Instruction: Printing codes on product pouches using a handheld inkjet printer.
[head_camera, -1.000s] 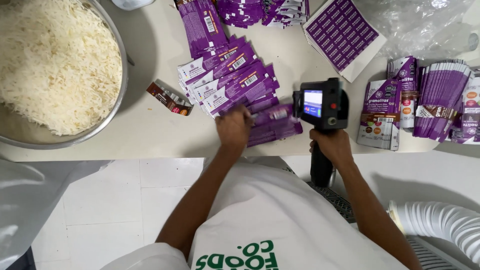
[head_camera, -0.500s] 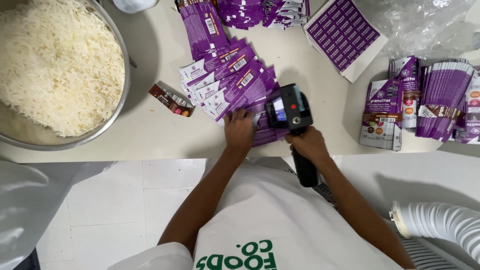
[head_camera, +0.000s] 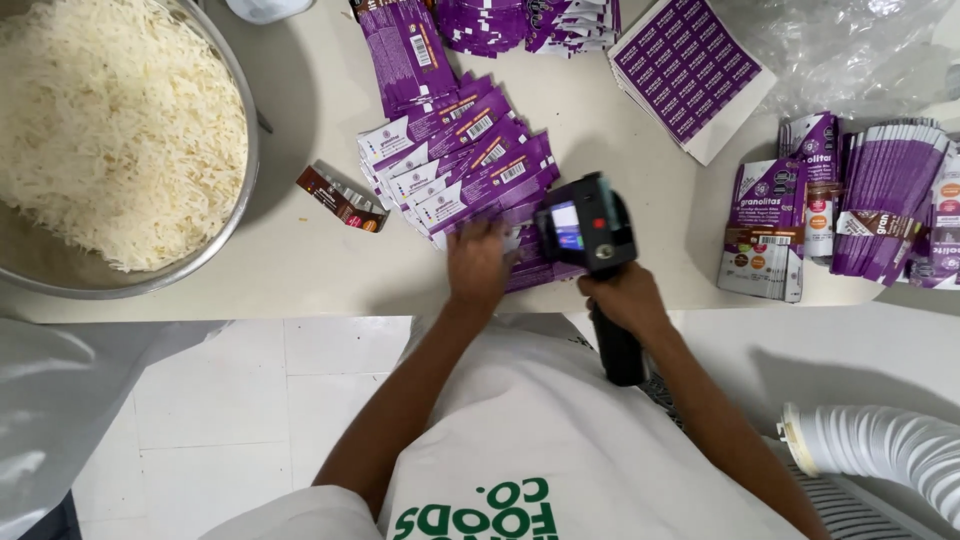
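Observation:
A fan of purple pouches lies spread on the cream table. My left hand presses flat on the nearest pouches at the fan's lower end, fingers together. My right hand grips the black handle of a handheld printer gun, whose small lit screen faces up. The gun's head sits over the pouches just right of my left hand. The pouch under it is mostly hidden.
A large metal bowl of white shreds fills the left. A small brown packet lies beside it. Purple label sheets, standing purple pouches, clear plastic and a white ribbed hose are on the right.
My right hand has brought the printer gun leftward and down onto the pouches beside my left hand. My left hand stays on the stack.

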